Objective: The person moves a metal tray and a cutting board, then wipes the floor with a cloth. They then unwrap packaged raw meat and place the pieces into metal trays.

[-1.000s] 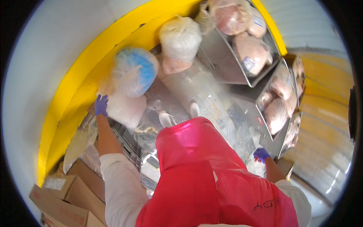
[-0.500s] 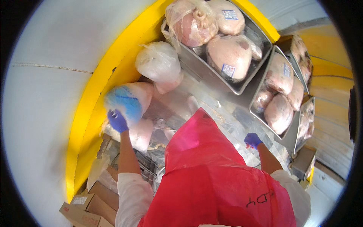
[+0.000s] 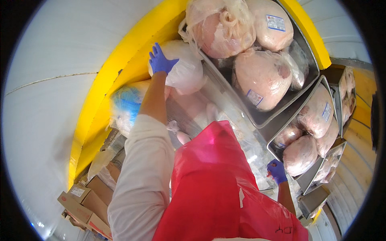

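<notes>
We are resting our gloved left hand (image 3: pixel 161 61), fingers spread flat, on a slippery, rounded plastic-wrapped bird (image 3: pixel 183 70) beside the steel tray (image 3: pixel 263 118) of similar lumpy bagged poultry, steadying it, while our right hand (image 3: pixel 277 170), loosely curled and apparently empty, is touching the lower tray (image 3: pixel 307 176).

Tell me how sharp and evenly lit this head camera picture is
Head view: fisheye bends the yellow rail and metal trays into curves; black corners; the bag with a blue patch is motion-blurred; the left hand is fairly sharp; glare on the clear plastic.
</notes>
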Demonstrator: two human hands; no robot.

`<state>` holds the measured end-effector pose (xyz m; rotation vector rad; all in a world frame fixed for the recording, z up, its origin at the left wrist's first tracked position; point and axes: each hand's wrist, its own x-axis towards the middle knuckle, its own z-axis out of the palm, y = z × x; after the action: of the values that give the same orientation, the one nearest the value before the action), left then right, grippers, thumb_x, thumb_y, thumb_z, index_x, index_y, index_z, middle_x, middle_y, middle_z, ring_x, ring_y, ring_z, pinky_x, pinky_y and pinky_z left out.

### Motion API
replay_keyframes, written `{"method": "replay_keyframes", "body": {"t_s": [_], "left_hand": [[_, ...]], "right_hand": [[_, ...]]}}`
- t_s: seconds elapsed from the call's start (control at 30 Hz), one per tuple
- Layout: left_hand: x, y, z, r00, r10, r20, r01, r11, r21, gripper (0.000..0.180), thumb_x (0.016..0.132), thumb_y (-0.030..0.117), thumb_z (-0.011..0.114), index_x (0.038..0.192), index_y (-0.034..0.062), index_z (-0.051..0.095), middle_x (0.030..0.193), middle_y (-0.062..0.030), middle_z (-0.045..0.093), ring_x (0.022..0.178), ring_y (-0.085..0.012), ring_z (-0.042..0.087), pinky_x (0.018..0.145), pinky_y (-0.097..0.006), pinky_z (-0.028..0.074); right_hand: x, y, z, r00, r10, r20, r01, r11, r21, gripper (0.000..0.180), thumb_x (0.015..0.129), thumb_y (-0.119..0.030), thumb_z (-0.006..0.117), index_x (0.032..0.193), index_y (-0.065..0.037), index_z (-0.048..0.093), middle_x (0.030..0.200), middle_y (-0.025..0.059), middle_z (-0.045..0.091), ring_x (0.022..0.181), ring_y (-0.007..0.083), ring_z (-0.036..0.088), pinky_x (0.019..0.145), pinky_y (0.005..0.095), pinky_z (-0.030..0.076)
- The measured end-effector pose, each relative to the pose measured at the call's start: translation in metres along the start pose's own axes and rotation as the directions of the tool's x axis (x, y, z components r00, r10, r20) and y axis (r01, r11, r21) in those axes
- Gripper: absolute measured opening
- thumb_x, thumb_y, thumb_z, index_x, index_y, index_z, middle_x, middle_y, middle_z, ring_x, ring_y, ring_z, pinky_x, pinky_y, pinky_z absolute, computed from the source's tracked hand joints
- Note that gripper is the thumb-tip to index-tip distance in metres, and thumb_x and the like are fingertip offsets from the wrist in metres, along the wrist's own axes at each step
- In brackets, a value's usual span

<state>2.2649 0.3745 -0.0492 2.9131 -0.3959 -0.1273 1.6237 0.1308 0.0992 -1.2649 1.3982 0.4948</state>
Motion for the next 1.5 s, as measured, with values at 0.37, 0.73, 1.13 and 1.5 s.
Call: {"method": "replay_keyframes", "body": {"t_s": [0.37,0.73,1.13,1.5], "left_hand": [[-0.127,-0.023,0.093,0.913,-0.014,0.408,0.085,0.984,-0.156,0.047,0.081,0.033,0.057,0.122,0.0087,0.059,0.121,-0.0162,0.062,0.110,-0.0327,0.059,0.092,-0.043,0.048],[-0.298,-0.045,0.051,0.851,-0.045,0.524,0.250,0.911,-0.328,0.042,0.082,0.036,0.055,0.113,0.0093,0.066,0.121,-0.0159,0.062,0.111,-0.0327,0.059,0.096,-0.041,0.047],[-0.333,-0.219,-0.007,0.806,0.095,0.585,0.027,0.980,-0.196,0.042,0.082,0.034,0.056,0.114,0.0080,0.066,0.116,-0.0186,0.064,0.111,-0.0329,0.059,0.098,-0.041,0.045],[-0.403,-0.433,-0.021,0.874,-0.231,0.428,0.222,0.972,0.073,0.037,0.077,0.029,0.060,0.097,-0.0017,0.064,0.098,-0.0248,0.066,0.098,-0.0382,0.063,0.086,-0.045,0.050]], "right_hand": [[-0.028,0.045,-0.022,0.962,0.259,-0.086,-0.273,0.933,-0.235,0.006,0.076,-0.013,0.061,0.075,-0.007,0.058,0.058,0.0065,0.059,0.046,0.0180,0.061,0.036,0.0304,0.044],[-0.007,0.018,-0.023,0.987,0.160,-0.021,-0.152,0.875,-0.461,0.010,0.079,-0.017,0.062,0.081,-0.010,0.056,0.061,0.0067,0.060,0.046,0.0184,0.062,0.034,0.0311,0.042],[-0.051,0.010,0.037,0.998,0.049,-0.037,-0.061,0.870,-0.490,0.011,0.080,-0.016,0.057,0.075,-0.006,0.057,0.058,0.0082,0.059,0.045,0.0194,0.062,0.034,0.0311,0.040],[-0.110,0.098,0.079,0.991,0.014,-0.134,-0.067,0.913,-0.403,0.013,0.080,-0.016,0.059,0.074,-0.004,0.059,0.059,0.0093,0.062,0.047,0.0193,0.063,0.035,0.0305,0.041]]}}
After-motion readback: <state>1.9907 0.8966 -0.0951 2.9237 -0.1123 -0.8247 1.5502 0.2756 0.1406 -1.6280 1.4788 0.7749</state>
